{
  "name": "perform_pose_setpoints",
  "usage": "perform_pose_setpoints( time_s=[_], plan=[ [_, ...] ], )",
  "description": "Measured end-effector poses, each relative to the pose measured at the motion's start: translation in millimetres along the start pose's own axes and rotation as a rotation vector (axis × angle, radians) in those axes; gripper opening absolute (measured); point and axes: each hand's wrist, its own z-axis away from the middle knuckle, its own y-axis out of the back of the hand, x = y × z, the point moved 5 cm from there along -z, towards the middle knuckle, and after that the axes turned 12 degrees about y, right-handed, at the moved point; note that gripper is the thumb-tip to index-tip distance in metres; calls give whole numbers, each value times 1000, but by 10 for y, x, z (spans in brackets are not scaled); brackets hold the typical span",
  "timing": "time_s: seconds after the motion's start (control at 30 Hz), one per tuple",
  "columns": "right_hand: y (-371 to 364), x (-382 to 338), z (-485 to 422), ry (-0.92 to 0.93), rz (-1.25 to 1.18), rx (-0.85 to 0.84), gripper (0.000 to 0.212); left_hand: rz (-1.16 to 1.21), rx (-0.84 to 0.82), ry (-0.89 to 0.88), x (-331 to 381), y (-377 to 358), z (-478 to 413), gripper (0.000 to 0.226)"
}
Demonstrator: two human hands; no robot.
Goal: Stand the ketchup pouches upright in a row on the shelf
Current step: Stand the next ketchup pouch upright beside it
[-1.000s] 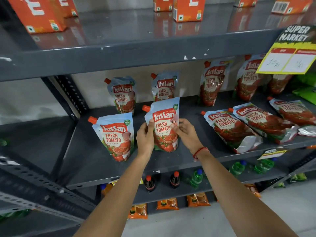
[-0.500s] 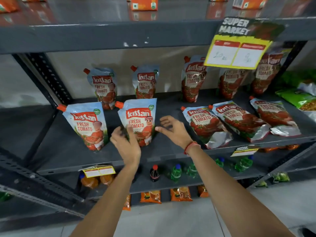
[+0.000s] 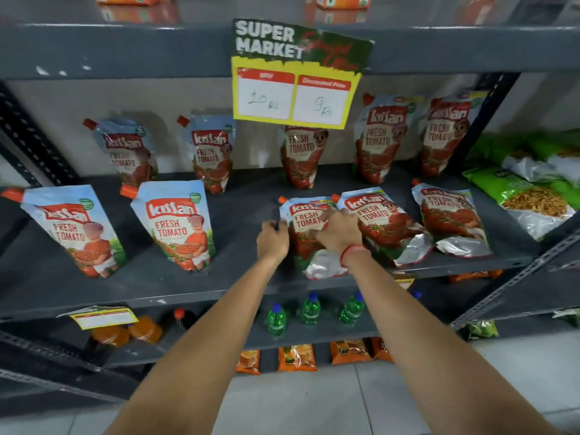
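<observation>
Both hands moved right onto flat pouch [image 3: 309, 233], right hand [image 3: 337, 230] apparently gripping, left hand [image 3: 272, 238] curled beside

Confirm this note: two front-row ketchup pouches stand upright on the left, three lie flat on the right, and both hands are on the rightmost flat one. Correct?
Not quite. The head view shows the left hand and right hand on the leftmost flat pouch, not the rightmost flat pouch. The rest holds.

a shop: stocked metal shelf [image 3: 219, 287] bearing a supermarket price sign [image 3: 298, 73].
</observation>
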Motion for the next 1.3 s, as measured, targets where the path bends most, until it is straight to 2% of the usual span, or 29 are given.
perform_pose_setpoints(
  time_s=[0.1, 0.17, 0.23, 0.3, 0.4, 0.5, 0.53, 0.6, 0.67, 0.73, 0.87, 1.07, 1.17, 1.3],
  plan=[
    [-89, -128, 36, -5, -50, 38, 65, 14, 95, -56, -37, -26, 100, 35],
    [-139, -183, 36, 39, -13, 2, 64, 22, 189, -67, -122, 77, 117, 33],
    [-150, -180, 4, 86, -62, -37, 55, 23, 249, -41, -192, 194, 81, 34],
    [-107, -93, -55, 68, -210, 48, 43, 21, 264, -8, -191, 242, -28, 38],
    [-123, 113, -112, -62, -285, 180, 42, 19, 221, 89, -92, 199, -162, 45],
    [-252, 226, -175, -219, -501, 156, 42, 11, 140, 226, -60, 87, -193, 54],
    [-297, 245, -211, -277, -611, 144, 42, 54, 105, 256, -44, 51, -190, 57],
    [-363, 267, -277, -368, -795, 118, 45, 292, -27, 323, -21, -29, -204, 60],
    [-388, 254, -308, -385, -956, 88, 46, 477, -124, 339, 26, -62, -208, 55],
    [-366, 205, -299, -368, -1089, 56, 39, 512, -163, 294, 110, -39, -158, 38],
    [-158, 42, -323, -256, -1225, 132, 19, 563, -131, 127, 319, 92, -126, 29],
    [332, -354, -321, 82, -1232, 383, 13, 574, -67, -272, 745, 375, 58, 36],
    [397, -415, -314, 159, -1265, 433, 13, 604, -54, -338, 751, 450, 89, 29],
    [299, -356, -317, 153, -1326, 405, 19, 542, -62, -397, 701, 480, 79, 29]
  ],
)
